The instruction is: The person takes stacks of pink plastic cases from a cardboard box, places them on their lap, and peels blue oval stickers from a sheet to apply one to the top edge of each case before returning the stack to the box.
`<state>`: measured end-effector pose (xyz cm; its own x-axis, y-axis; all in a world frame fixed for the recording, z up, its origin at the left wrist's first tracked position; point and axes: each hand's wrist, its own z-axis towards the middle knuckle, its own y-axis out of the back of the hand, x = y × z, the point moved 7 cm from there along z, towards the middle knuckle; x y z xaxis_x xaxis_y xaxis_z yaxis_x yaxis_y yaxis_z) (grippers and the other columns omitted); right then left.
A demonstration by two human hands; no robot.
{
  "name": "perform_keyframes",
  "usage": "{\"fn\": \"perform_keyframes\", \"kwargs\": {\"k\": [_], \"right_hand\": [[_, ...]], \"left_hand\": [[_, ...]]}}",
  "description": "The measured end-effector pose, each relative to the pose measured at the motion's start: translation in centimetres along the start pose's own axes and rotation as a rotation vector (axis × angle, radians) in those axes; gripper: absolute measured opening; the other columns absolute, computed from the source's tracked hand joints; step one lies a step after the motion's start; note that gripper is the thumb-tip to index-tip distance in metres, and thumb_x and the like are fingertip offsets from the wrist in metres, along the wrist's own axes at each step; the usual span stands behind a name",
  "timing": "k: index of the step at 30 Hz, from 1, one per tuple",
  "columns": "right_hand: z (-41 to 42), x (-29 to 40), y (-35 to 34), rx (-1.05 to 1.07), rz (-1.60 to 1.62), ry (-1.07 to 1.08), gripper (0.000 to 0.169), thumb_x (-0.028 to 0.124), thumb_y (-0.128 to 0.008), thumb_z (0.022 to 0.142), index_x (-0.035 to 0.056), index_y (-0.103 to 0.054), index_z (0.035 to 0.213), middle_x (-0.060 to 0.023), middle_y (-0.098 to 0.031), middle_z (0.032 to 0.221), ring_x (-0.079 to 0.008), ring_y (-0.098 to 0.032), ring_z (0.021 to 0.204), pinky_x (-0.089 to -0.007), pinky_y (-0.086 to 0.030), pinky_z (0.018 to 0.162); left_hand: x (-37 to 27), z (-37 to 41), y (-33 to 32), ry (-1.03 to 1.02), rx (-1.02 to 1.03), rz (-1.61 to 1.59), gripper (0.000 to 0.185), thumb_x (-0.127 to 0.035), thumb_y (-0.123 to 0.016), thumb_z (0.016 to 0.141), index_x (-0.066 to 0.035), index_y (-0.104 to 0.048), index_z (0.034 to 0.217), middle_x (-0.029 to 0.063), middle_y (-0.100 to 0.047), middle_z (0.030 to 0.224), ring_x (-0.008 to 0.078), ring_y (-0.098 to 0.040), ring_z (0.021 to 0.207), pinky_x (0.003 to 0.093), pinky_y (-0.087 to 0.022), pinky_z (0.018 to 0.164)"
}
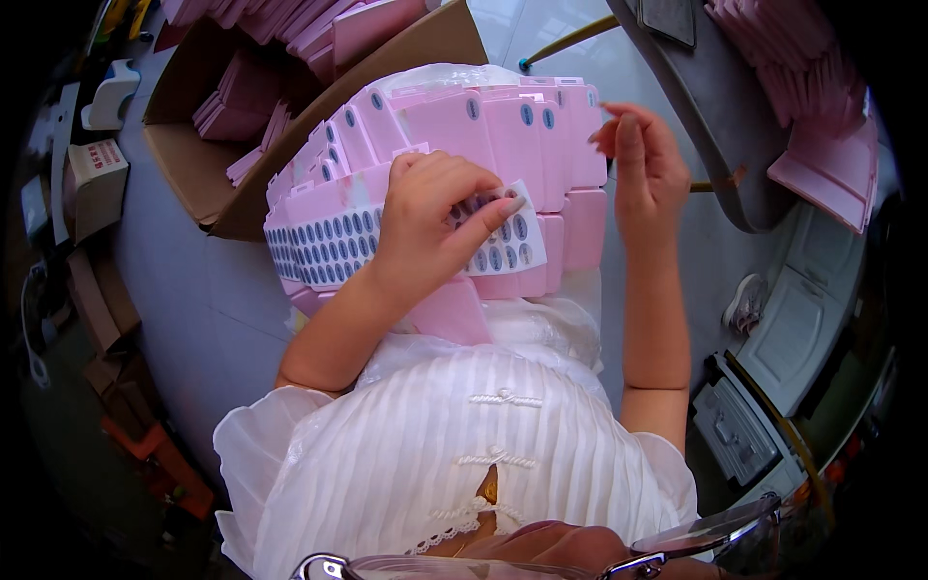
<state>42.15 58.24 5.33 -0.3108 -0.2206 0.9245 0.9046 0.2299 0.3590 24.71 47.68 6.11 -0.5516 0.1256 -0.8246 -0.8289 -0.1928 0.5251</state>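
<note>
A white sheet of oval blue-grey stickers lies across pink flat boxes on my lap. My left hand grips this sheet, its thumb on the curled right part. Overlapping pink boxes fan out beyond the hand, several with one oval sticker near the far end. At the far right box, an oval sticker sits close to the fingertips of my right hand. That hand is raised beside the boxes, fingers bent and apart, with nothing visible in it.
A brown cardboard box holding more pink boxes stands at the far left. To the right is a grey table with stacked pink boxes and a dark flat device. A white stool stands on the floor.
</note>
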Motion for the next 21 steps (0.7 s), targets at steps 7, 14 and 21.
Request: {"fn": "perform_keyframes", "kwargs": {"k": [7, 14, 21], "right_hand": [[-6.9, 1.3, -5.4, 0.49, 0.215, -0.338, 0.018, 0.011, -0.071, 0.084, -0.0022, -0.065, 0.096, -0.008, -0.067, 0.076, -0.0101, -0.059, 0.065, -0.0252, -0.048, 0.063], [-5.2, 3.5, -2.3, 0.311, 0.289, -0.163, 0.011, 0.007, -0.068, 0.085, -0.0026, -0.067, 0.092, -0.0058, -0.067, 0.077, -0.0078, -0.06, 0.068, -0.024, -0.048, 0.064], [-4.0, -0.9, 10.3, -0.421, 0.749, -0.075, 0.025, 0.014, -0.063, 0.093, 0.0006, -0.055, 0.112, -0.0098, -0.068, 0.097, -0.0168, -0.069, 0.077, -0.0288, -0.058, 0.073]], "left_hand": [[-1.3, -0.2, 0.8, -0.091, -0.09, 0.05, 0.014, -0.019, -0.065, 0.087, -0.006, -0.064, 0.092, 0.0054, -0.063, 0.086, 0.0188, -0.057, 0.076, 0.0344, -0.036, 0.081], [-2.7, -4.5, 6.9, -0.49, -0.991, -0.053, 0.025, -0.022, -0.04, 0.097, -0.004, -0.053, 0.087, 0.0147, -0.056, 0.094, 0.026, -0.055, 0.081, 0.0378, -0.043, 0.073], [-2.8, -4.6, 5.2, -0.567, -0.733, 0.054, 0.022, -0.022, -0.041, 0.096, -0.003, -0.052, 0.09, 0.0149, -0.052, 0.096, 0.024, -0.051, 0.081, 0.0397, -0.041, 0.078]]}}
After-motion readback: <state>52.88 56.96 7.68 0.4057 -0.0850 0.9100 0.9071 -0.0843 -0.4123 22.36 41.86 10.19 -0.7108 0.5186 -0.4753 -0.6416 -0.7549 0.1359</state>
